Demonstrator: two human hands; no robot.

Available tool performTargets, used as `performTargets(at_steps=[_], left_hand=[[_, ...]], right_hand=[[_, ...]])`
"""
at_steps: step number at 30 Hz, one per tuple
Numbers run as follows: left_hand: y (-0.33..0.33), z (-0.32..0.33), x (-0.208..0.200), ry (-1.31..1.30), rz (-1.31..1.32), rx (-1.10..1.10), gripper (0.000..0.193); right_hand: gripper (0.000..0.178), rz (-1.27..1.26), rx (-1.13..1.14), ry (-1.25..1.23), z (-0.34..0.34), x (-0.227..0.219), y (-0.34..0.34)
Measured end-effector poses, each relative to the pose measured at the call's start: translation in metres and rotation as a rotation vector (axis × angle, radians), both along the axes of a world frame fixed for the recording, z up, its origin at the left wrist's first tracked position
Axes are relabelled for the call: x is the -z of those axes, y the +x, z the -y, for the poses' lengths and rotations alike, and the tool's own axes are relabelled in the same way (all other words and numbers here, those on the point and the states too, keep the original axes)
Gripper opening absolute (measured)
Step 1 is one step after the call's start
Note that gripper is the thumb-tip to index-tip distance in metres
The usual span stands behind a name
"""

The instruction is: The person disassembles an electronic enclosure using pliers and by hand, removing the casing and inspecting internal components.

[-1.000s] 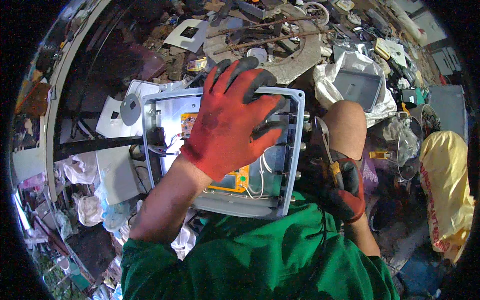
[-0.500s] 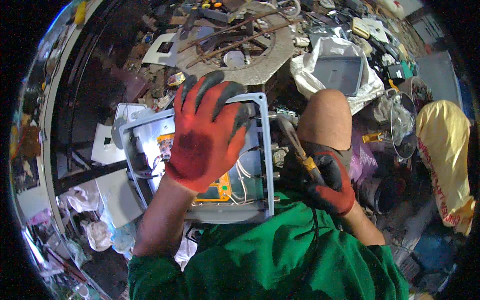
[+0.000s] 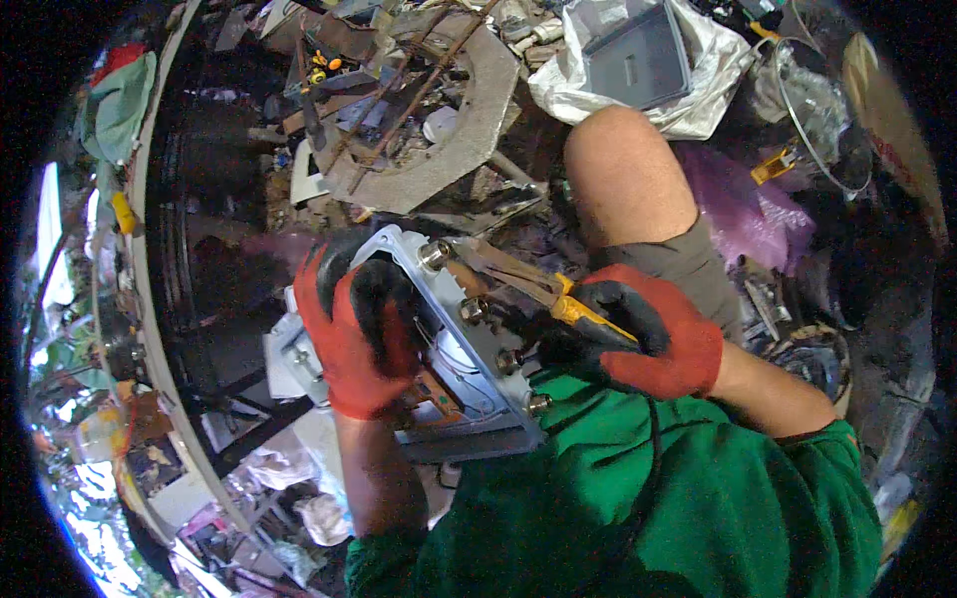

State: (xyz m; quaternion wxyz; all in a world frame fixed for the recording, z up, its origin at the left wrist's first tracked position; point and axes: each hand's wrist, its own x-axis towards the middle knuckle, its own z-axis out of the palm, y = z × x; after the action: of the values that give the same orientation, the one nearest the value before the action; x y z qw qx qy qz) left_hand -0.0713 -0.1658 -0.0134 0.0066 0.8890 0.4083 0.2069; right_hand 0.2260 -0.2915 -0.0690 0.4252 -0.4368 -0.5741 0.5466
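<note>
A grey electrical enclosure box [image 3: 478, 442] is tilted on edge before me, its inside partly hidden by my glove. Inside, an orange circuit board [image 3: 434, 397] and thin pale wires show. My left hand [image 3: 364, 344], in a red and black glove, is closed over the box's far-left part. Several round metal cable glands stick out along the side facing right. My right hand [image 3: 670, 334], gloved alike, grips long-nosed pliers [image 3: 518, 277] by their yellow handles. The jaws reach close to the uppermost cable gland [image 3: 436, 255]; whether they touch it I cannot tell.
Past the box lies an octagonal frame [image 3: 439, 179] with rusty rods across it. A grey lid-like tray [image 3: 638, 60] rests in a white sack [image 3: 558, 85]. Purple plastic [image 3: 753, 209] and a yellow-handled tool [image 3: 774, 165] lie right of my bare knee [image 3: 630, 164]. Scrap covers the ground around.
The box has turned and tipped, so its gland side now faces up and right. My left hand has shifted from spread above it to gripping it. The pliers have come up to the glands.
</note>
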Motion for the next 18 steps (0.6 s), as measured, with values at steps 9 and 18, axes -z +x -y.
performTargets(at_steps=[9, 18], left_hand=[[-0.005, 0.011, -0.009, -0.097, 0.262, -0.036, 0.040], [-0.033, 0.017, -0.010, -0.123, 0.497, -0.155, 0.044]], right_hand=[[0.053, 0.213, -0.015, 0.389, 0.000, -0.001, -0.009], [0.062, 0.113, -0.037, 0.536, -0.008, -0.007, -0.011]])
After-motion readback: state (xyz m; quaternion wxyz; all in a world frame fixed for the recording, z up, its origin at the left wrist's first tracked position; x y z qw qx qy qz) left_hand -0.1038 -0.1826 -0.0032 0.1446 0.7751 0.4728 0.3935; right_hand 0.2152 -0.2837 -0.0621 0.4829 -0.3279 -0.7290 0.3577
